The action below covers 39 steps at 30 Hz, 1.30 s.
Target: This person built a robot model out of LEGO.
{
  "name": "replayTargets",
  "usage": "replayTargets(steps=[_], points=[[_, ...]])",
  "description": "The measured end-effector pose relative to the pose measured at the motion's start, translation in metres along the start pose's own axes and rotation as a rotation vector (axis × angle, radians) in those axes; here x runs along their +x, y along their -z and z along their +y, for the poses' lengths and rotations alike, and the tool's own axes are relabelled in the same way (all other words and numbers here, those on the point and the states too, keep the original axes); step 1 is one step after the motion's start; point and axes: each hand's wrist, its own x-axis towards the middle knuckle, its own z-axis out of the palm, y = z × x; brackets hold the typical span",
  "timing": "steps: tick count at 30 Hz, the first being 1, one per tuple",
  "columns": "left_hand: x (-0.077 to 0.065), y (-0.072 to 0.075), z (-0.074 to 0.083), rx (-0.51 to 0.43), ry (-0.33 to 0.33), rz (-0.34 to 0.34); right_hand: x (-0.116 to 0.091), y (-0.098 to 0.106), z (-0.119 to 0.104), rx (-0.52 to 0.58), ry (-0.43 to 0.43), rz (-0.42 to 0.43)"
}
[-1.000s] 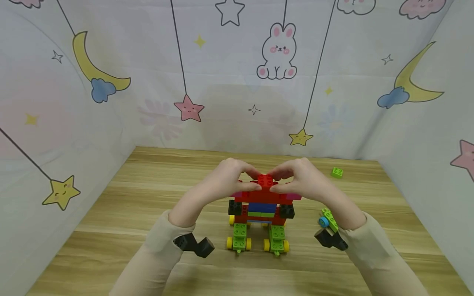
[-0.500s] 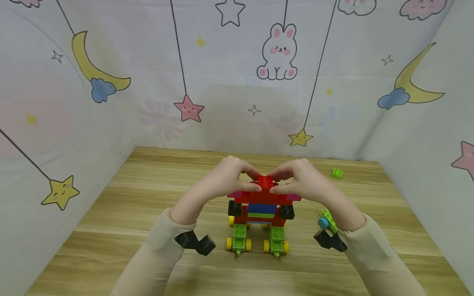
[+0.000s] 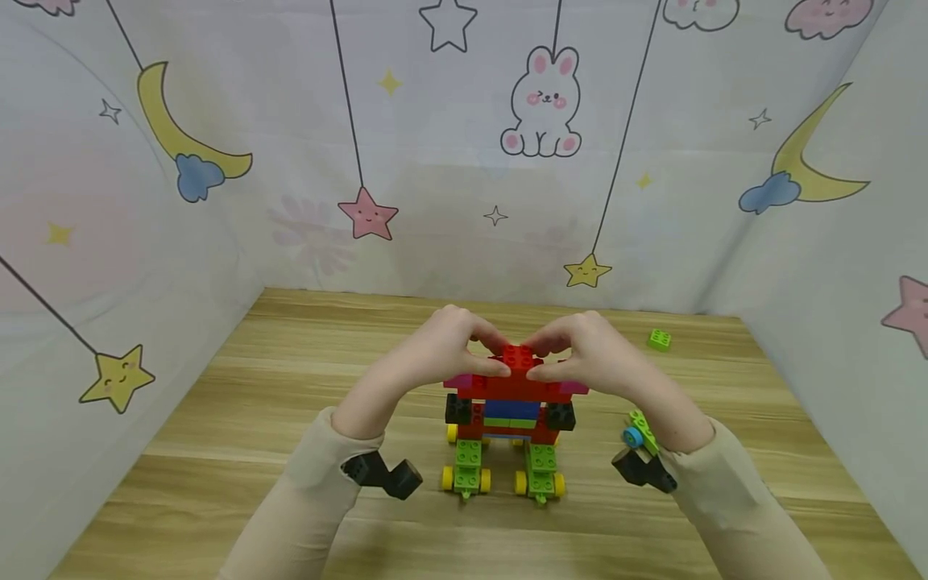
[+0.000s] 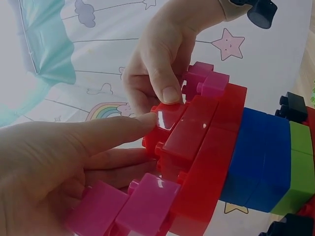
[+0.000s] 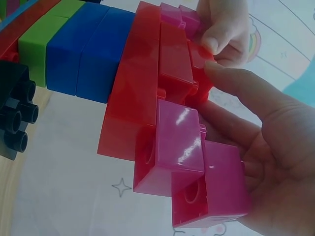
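Note:
A toy built of stacked building blocks stands mid-table on green wheeled bases [image 3: 467,467] with yellow wheels. Its small red top block [image 3: 518,355] sits on wider red blocks [image 4: 202,162]. My left hand [image 3: 445,348] pinches that top block from the left, thumb in front and fingers behind. From the right, my right hand [image 3: 596,354] pinches the same block with thumb and fingers. Stepped pink blocks [image 5: 179,140] jut out beneath each palm. Lower down are blue blocks [image 4: 258,155], light green blocks [image 5: 42,49] and black side blocks [image 3: 561,416]. The fingers partly hide the pink blocks in the head view.
To the right of the toy lies a green piece [image 3: 644,429] with a blue wheel [image 3: 633,437], close under the right forearm. A loose green block [image 3: 660,339] sits farther back on the wooden table [image 3: 326,322]. Patterned cloth walls [image 3: 435,242] enclose the back and sides.

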Motion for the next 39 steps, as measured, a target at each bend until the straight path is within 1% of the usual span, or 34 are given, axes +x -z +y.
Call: replayTargets(steps=[13,20,28,31,34,37,39], points=[[0.0,0.0,0.0,-0.003,-0.004,-0.005,0.0,0.001,0.0,-0.001,0.02,-0.001],[-0.002,0.001,0.003,-0.008,0.011,-0.011,0.003,0.004,0.001,0.006,-0.002,-0.04],[-0.004,0.001,0.003,0.001,0.016,-0.006,0.004,0.005,0.002,-0.006,0.023,-0.056],[-0.005,0.0,0.002,0.008,0.002,-0.001,0.003,0.004,0.002,-0.018,0.043,-0.053],[-0.006,-0.001,0.001,0.038,-0.02,0.005,0.001,0.004,0.004,-0.028,0.059,-0.05],[-0.006,-0.003,0.0,0.063,-0.04,0.011,-0.004,0.009,0.004,-0.031,0.049,-0.029],[-0.007,-0.004,0.0,0.071,-0.049,0.017,-0.009,0.013,0.005,-0.034,0.041,0.0]])
